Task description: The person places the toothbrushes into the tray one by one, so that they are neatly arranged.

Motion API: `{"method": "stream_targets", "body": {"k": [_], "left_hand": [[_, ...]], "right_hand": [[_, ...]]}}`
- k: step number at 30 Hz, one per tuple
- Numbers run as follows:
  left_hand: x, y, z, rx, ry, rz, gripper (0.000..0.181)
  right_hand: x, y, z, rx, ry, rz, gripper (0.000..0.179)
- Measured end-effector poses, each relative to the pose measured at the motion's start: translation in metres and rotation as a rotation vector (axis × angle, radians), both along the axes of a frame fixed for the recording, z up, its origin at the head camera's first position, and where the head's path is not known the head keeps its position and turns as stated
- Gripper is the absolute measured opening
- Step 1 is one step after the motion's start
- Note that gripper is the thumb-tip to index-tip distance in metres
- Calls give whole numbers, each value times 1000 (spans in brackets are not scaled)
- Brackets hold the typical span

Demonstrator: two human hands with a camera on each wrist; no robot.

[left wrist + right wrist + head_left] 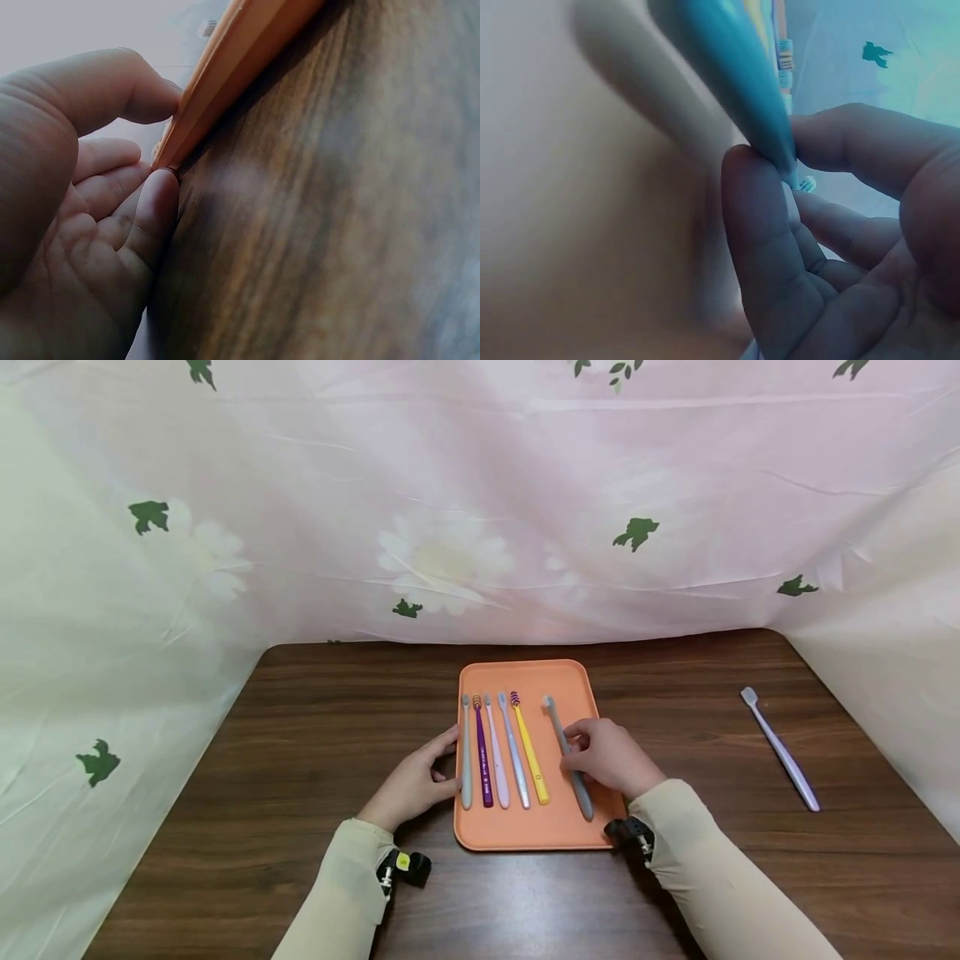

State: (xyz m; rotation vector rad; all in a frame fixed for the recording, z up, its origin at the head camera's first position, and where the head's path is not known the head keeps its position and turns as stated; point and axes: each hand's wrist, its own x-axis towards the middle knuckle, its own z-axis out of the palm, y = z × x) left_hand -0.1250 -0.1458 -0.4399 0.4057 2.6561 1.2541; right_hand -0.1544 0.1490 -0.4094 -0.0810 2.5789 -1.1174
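Note:
An orange tray [525, 831] lies on the table. My left hand [411, 785] is at its left edge; in the left wrist view the thumb [157, 210] and a bent finger [150, 97] touch the rim at separate spots. My right hand [611, 756] pinches a grey-blue toothbrush [581, 792] between thumb and fingers, over the tray's right part. On the tray's left half, side by side with heads away from me, are a grey-green toothbrush [467, 760], a purple one [482, 760], a pink one [497, 764], a light blue one [514, 760] and a yellow one [529, 752].
A pale lavender toothbrush [783, 752] lies on the dark wooden table [337, 718] at the right, outside the tray. A floral cloth [480, 485] hangs behind the table and along its sides.

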Motion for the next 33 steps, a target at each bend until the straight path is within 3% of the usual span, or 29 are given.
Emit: {"method": "stream_targets", "body": {"k": [6,25,33], "left_hand": [[-1,1,0,2,-16,-3,76],[-1,0,-2,8,-22,-2,76],[-1,0,0,18,-21,0,76]], "right_hand": [[0,7,2,-43,9,-12,41],[-4,8,8,-45,89,-20,32],[-4,4,10,-139,42,-39,33]]}}
